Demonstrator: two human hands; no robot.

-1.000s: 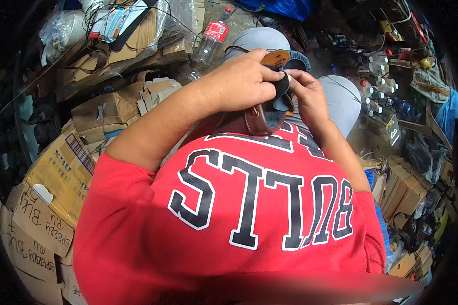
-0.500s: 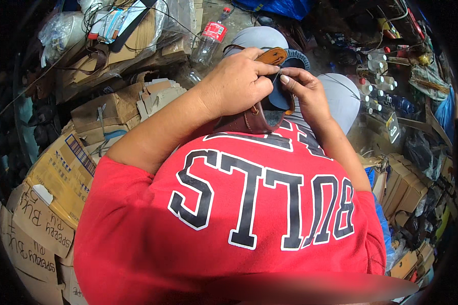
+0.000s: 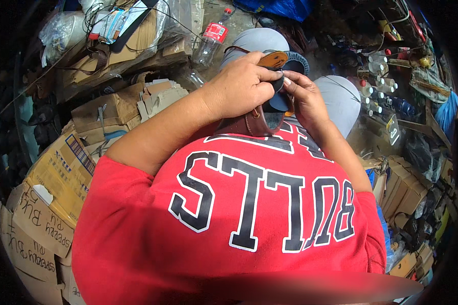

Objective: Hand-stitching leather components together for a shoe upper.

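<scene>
A brown leather shoe (image 3: 254, 123) with a blue inside rests in my lap, its opening toward me. My left hand (image 3: 241, 84) is closed over the shoe's left side, its index finger reaching across to the right fingertips. Just beyond those fingers a tan leather flap (image 3: 275, 59) stands up, beside a dark blue curved part with a ridged rim (image 3: 297, 62). My right hand (image 3: 308, 96) pinches thumb and finger together over the shoe's opening, nearly meeting the left fingertip. Whatever sits in that pinch is too small to make out.
Flattened cardboard boxes (image 3: 46, 218) pile up at my left. A plastic bottle with a red label (image 3: 212, 38) lies beyond my left knee (image 3: 254, 39). Several small capped bottles (image 3: 376, 81) stand at the right, above more folded cardboard (image 3: 402, 185). A blue sheet (image 3: 285, 6) lies at the far edge.
My two hands have shifted slightly, with the fingertips still close together. The tan flap has tilted a little, and a dark rounded part now shows under my left index finger.
</scene>
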